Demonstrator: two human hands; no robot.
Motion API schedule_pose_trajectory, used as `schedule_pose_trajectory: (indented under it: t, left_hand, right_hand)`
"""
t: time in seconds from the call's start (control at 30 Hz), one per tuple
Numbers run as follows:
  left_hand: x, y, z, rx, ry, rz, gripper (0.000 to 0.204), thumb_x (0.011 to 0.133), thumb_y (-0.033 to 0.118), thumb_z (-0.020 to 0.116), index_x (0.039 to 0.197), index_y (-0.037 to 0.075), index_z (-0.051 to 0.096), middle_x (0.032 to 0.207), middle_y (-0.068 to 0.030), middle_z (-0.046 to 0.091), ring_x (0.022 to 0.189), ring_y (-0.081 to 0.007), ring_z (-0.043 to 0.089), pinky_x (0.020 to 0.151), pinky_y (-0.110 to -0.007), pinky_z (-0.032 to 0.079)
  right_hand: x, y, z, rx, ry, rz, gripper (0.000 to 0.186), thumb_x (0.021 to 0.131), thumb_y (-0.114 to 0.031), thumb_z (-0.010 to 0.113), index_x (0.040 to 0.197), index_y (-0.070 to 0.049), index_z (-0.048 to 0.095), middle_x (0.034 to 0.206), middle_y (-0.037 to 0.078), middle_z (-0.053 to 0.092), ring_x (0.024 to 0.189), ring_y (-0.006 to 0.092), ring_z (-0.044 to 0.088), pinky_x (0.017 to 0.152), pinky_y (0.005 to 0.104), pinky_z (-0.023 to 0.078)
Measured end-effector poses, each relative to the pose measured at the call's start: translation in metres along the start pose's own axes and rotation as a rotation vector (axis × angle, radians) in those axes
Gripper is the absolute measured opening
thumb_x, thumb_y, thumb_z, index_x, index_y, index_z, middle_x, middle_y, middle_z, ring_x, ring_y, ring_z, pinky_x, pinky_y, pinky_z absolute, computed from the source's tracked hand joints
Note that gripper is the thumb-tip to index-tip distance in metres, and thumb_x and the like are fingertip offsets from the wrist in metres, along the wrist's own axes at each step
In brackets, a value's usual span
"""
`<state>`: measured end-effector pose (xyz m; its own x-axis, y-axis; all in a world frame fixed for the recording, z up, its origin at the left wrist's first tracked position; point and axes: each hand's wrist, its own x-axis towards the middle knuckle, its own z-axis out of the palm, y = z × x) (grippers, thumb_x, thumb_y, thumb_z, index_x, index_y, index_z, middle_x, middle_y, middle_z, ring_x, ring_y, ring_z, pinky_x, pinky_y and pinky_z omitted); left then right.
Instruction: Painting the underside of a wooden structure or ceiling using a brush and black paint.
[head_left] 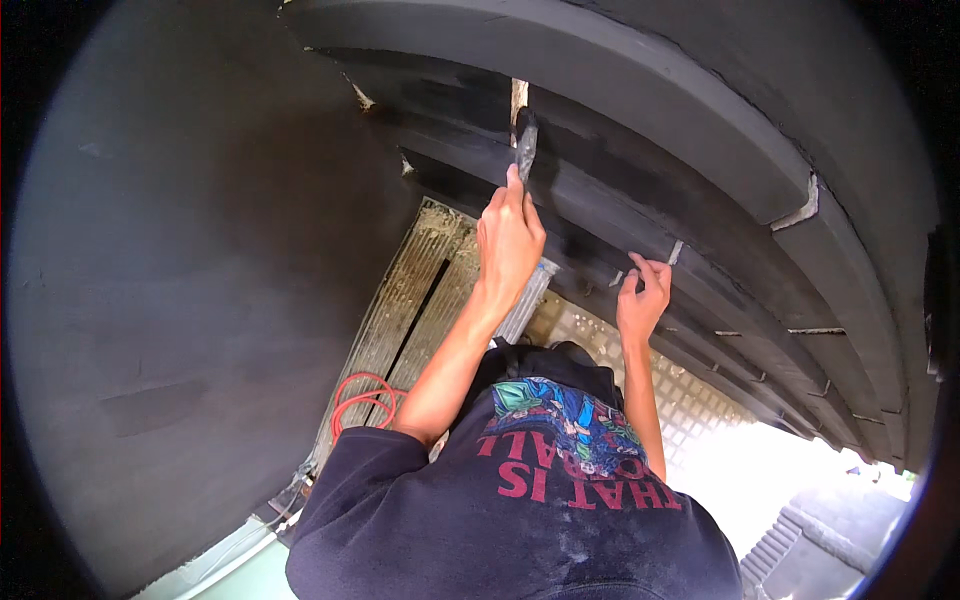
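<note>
My left hand (510, 240) is raised to the dark stepped moulding (600, 180), closed around a slim grey-smeared paintbrush (527, 150). The brush's dark tip meets the lower part of a pale unpainted strip (519, 97) between two moulding pieces. Further right and lower, my right hand (645, 298) is up by the moulding's lower steps, its fingers loosely bent and apart with nothing visible in them. Its fingertips are beside a short pale joint (676, 252); whether they touch the surface I cannot tell.
A broad dark wall (180, 270) fills the left side. More pale chips (362, 97) and a light gap (798, 208) show along the moulding. Below are a ridged, dirty metal platform (400, 290), a looped red hose or cable (365, 398) and a tiled floor (690, 385) far down.
</note>
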<state>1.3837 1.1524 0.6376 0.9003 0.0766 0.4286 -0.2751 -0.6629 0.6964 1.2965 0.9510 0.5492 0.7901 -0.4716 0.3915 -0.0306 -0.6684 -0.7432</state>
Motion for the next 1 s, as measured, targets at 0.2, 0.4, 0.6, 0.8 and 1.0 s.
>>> schedule_pose_trajectory:
  t: [0.2, 0.4, 0.6, 0.8, 1.0]
  left_hand:
    - [-0.003, -0.001, -0.013, -0.041, -0.057, -0.029, 0.04, 0.09, -0.002, 0.06, 0.128, -0.013, 0.059, 0.086, -0.0297, 0.066, 0.077, -0.0423, 0.069, 0.068, -0.045, 0.052]
    - [-0.002, 0.021, -0.001, -0.104, 0.026, 0.061, 0.04, 0.092, -0.001, 0.058, 0.131, -0.012, 0.057, 0.091, -0.0294, 0.067, 0.08, -0.0422, 0.068, 0.071, -0.045, 0.052]
    - [-0.008, 0.016, -0.001, -0.147, -0.042, -0.039, 0.041, 0.092, -0.002, 0.058, 0.13, -0.014, 0.057, 0.091, -0.0303, 0.067, 0.084, -0.0436, 0.069, 0.074, -0.044, 0.053]
    - [-0.005, 0.001, -0.005, -0.052, 0.041, -0.076, 0.043, 0.091, -0.001, 0.058, 0.132, -0.015, 0.055, 0.088, -0.0297, 0.067, 0.08, -0.042, 0.069, 0.071, -0.045, 0.053]
    - [-0.008, 0.016, 0.01, -0.1, -0.097, 0.007, 0.043, 0.091, 0.0, 0.058, 0.131, -0.014, 0.055, 0.086, -0.0305, 0.065, 0.076, -0.0464, 0.067, 0.066, -0.05, 0.054]
  right_hand:
    - [0.003, 0.001, 0.005, -0.004, 0.045, 0.006, 0.03, 0.083, 0.002, 0.058, 0.108, -0.002, 0.075, 0.094, 0.012, 0.057, 0.09, 0.0278, 0.059, 0.086, 0.0364, 0.048]
    - [-0.001, -0.001, 0.005, 0.006, 0.038, 0.005, 0.031, 0.082, 0.002, 0.058, 0.108, -0.002, 0.075, 0.094, 0.012, 0.057, 0.09, 0.0275, 0.059, 0.087, 0.0362, 0.048]
    - [0.002, -0.002, 0.002, 0.006, 0.04, -0.018, 0.03, 0.082, 0.002, 0.059, 0.108, -0.002, 0.075, 0.094, 0.012, 0.057, 0.091, 0.0271, 0.059, 0.087, 0.0352, 0.048]
    - [-0.001, 0.002, 0.001, 0.002, -0.003, 0.014, 0.031, 0.082, 0.003, 0.06, 0.108, -0.001, 0.074, 0.096, 0.012, 0.056, 0.093, 0.0282, 0.058, 0.088, 0.0365, 0.047]
    - [0.0, 0.002, 0.003, -0.015, 0.005, -0.018, 0.031, 0.082, 0.003, 0.058, 0.108, -0.002, 0.075, 0.096, 0.012, 0.057, 0.091, 0.0275, 0.059, 0.087, 0.0361, 0.048]
